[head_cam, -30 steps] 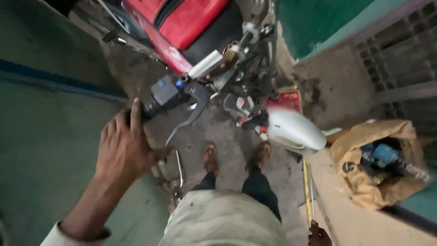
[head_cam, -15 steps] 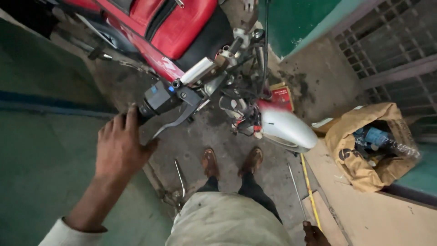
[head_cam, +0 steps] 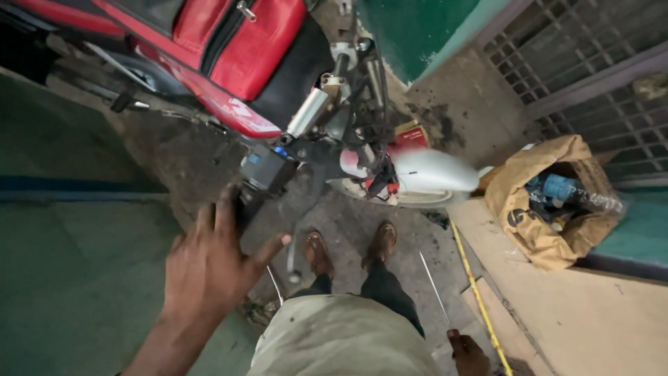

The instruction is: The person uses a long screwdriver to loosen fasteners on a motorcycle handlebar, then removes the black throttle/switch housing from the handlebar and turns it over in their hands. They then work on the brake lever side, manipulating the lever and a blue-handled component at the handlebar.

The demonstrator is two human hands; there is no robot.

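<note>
My left hand (head_cam: 209,271) lies over the black handlebar grip (head_cam: 245,209) of a red motorcycle (head_cam: 243,49), fingers curled over the grip and thumb sticking out to the right. The switch box (head_cam: 268,167) sits just beyond my fingers, and a lever (head_cam: 292,254) hangs below the bar. My right hand (head_cam: 467,351) is low at the bottom edge, closed on the end of a thin metal rod (head_cam: 433,285) that points up along the floor. My feet in sandals (head_cam: 351,247) stand between the two hands.
The white front mudguard (head_cam: 435,170) juts to the right. A brown paper bag (head_cam: 550,202) holding a plastic bottle stands by a metal grille (head_cam: 584,63). A yellow strip (head_cam: 480,306) lies on the concrete floor. A green wall (head_cam: 69,278) is on my left.
My left hand stays on the grip while the handlebar has swung up and to the right in view. The right hand and the rod have come further into view at the bottom.
</note>
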